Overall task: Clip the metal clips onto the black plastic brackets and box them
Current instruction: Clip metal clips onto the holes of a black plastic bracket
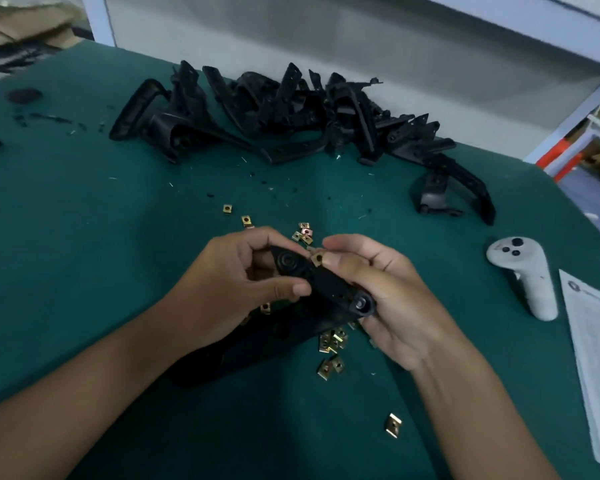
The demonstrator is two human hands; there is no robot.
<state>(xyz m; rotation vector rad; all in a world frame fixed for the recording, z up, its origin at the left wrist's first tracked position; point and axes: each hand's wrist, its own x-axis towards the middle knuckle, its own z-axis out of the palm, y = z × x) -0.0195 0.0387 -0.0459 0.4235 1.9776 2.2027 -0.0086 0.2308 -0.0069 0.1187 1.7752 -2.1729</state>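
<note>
Above the green table I hold one black plastic bracket between both hands. My left hand grips its upper end, fingers curled round it. My right hand pinches a brass-coloured metal clip against the bracket's top edge, while its lower fingers curl under the bracket's other end. Several loose metal clips lie on the table under and around my hands, with a few more clips just beyond them. A pile of black brackets lies at the back of the table.
A white hand controller lies to the right, with a sheet of paper beside it at the table's right edge. One separate bracket lies right of the pile. Black plastic scraps dot the far left. A white wall rises behind the table.
</note>
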